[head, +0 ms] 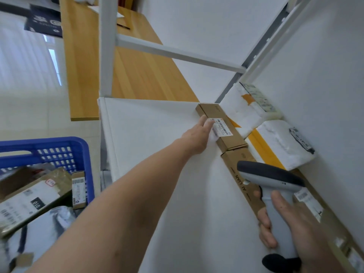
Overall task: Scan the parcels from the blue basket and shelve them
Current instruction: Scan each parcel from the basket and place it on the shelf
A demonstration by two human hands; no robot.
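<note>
One parcel (232, 137) against left fingers (203, 119).

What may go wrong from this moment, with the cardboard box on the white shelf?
The left hand touches the cardboard box with flat fingers only, no grip, so it may skew against the white padded parcel behind it. The scanner in the right hand hovers over the long box and might bump it.

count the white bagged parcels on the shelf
2. The far white bag lies in the back corner of the shelf; the near white bag lies beside it, closer in. Others may be hidden.
</note>
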